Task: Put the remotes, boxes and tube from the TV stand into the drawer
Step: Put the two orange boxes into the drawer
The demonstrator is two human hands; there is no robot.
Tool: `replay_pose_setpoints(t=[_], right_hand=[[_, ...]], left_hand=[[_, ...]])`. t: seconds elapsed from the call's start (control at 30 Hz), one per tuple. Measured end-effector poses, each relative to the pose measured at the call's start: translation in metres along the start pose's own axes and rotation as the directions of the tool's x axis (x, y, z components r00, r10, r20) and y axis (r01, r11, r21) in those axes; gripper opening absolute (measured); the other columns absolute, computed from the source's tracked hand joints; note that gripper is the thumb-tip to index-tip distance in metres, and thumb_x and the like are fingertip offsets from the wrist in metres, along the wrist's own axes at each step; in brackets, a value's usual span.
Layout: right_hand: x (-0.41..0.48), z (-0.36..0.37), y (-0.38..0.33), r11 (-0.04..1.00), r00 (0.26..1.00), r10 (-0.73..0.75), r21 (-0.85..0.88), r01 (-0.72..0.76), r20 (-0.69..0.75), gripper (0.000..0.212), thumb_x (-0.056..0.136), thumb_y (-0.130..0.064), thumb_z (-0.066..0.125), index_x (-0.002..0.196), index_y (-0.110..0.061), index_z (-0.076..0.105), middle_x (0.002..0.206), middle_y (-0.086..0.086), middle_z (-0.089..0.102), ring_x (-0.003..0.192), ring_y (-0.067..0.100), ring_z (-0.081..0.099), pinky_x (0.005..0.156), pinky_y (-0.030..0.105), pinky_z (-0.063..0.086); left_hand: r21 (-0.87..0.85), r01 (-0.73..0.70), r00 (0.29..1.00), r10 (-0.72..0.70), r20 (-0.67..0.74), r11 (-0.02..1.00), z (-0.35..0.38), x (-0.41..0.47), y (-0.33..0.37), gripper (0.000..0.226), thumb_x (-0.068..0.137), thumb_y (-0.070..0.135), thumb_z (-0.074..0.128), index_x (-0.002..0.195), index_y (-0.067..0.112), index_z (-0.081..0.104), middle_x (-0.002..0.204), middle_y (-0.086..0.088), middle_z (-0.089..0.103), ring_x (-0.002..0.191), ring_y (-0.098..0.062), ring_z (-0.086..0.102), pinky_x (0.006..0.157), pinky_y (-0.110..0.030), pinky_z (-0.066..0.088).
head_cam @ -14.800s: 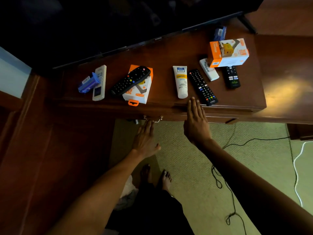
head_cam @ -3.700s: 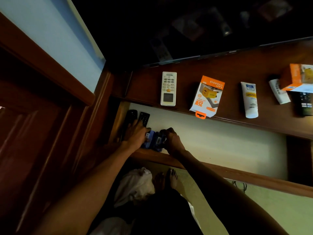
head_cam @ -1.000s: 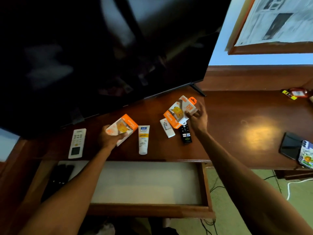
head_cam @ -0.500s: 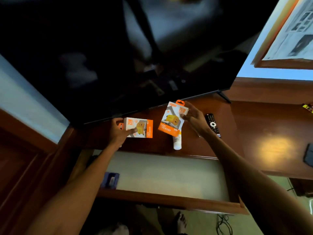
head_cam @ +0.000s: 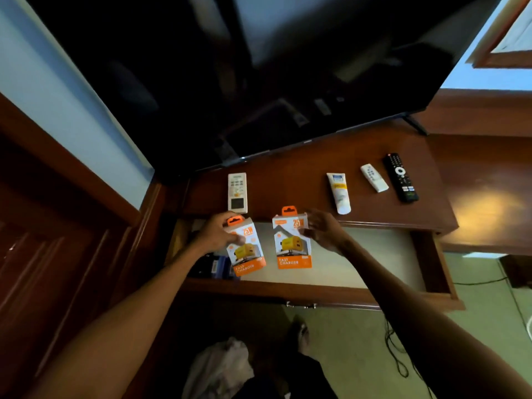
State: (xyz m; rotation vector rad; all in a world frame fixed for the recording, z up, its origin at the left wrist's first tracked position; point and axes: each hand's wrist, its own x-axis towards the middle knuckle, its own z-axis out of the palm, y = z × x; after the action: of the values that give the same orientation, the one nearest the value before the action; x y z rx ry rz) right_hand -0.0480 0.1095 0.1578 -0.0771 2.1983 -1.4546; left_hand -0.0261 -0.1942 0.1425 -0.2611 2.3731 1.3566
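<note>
Two orange-and-white charger boxes hang over the open drawer (head_cam: 316, 295). My left hand (head_cam: 216, 236) grips the left charger box (head_cam: 247, 256) by its upper part. My right hand (head_cam: 324, 233) holds the right charger box (head_cam: 292, 246) at its top right edge. Inside the drawer's left end lie a blue box (head_cam: 221, 265) and dark remotes, mostly hidden by my left arm. On the TV stand top (head_cam: 288, 180) lie a white remote with a screen (head_cam: 237, 192), a white tube (head_cam: 339, 192), a small white remote (head_cam: 374, 177) and a black remote (head_cam: 400, 177).
A big dark TV (head_cam: 259, 82) stands at the back of the stand, overhanging it. Wooden panelling (head_cam: 57, 226) closes the left side. On the carpet below are a black cable (head_cam: 394, 349), a pale cloth (head_cam: 221, 367) and my foot (head_cam: 300, 332).
Both hands have carried the charger boxes from above the stand top forward and down over the open drawer. The boxes now hang side by side with their hang tabs up.
</note>
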Motion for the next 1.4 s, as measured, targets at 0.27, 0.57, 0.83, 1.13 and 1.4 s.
replay_pose_setpoints(t=[0.27,0.57,0.83,1.13,1.4], right_hand=[[0.013,0.033,0.062,0.998,0.996,0.021,-0.063,-0.026,-0.083,0.061,0.084,-0.006,0.070,0.139,-0.020,0.047,0.138,0.011,0.054,0.125,0.025,0.056,0.101,0.043,0.051],[0.028,0.053,0.113,0.992,0.982,0.121,-0.003,-0.123,-0.144,0.062,0.089,-0.005,0.061,0.142,-0.030,0.042,0.139,0.012,0.052,0.126,0.026,0.054,0.101,0.050,0.051],[0.042,0.074,0.120,0.971,0.962,0.239,0.028,-0.237,-0.134,0.052,0.094,-0.006,0.055,0.142,-0.017,0.041,0.142,0.013,0.051,0.128,0.029,0.053,0.093,0.041,0.054],[0.049,0.094,0.118,0.954,0.954,0.234,-0.145,-0.262,-0.186,0.049,0.093,-0.010,0.056,0.140,-0.015,0.042,0.133,0.020,0.054,0.115,0.037,0.059,0.091,0.050,0.056],[0.047,0.092,0.115,0.901,0.954,0.288,-0.315,-0.298,-0.078,0.063,0.096,-0.017,0.054,0.150,-0.016,0.022,0.134,0.025,0.054,0.116,0.041,0.057,0.096,0.050,0.052]], left_hand=[[0.134,-0.064,0.984,0.040,0.171,0.989,0.051,0.040,-0.030,0.061,0.069,0.005,0.084,0.121,0.024,0.059,0.115,0.002,0.065,0.103,-0.019,0.065,0.081,-0.042,0.059],[0.332,-0.057,0.985,-0.002,0.174,0.941,0.071,0.077,-0.061,0.064,0.077,0.011,0.078,0.134,0.015,0.050,0.127,-0.011,0.046,0.115,-0.025,0.054,0.093,-0.033,0.049],[0.335,-0.131,0.982,0.076,0.174,0.933,0.093,0.078,-0.086,0.063,0.084,0.006,0.070,0.141,0.018,0.048,0.140,-0.007,0.044,0.127,-0.022,0.048,0.099,-0.032,0.049],[0.332,-0.133,0.987,0.093,0.134,0.934,0.089,0.075,-0.091,0.052,0.083,0.006,0.071,0.132,0.016,0.058,0.132,-0.005,0.045,0.122,-0.020,0.050,0.104,-0.035,0.047],[0.648,-0.122,0.992,0.068,0.108,0.752,0.089,0.066,-0.079,0.054,0.087,0.027,0.063,0.139,0.029,0.048,0.133,-0.007,0.044,0.124,-0.026,0.039,0.098,-0.041,0.041]])
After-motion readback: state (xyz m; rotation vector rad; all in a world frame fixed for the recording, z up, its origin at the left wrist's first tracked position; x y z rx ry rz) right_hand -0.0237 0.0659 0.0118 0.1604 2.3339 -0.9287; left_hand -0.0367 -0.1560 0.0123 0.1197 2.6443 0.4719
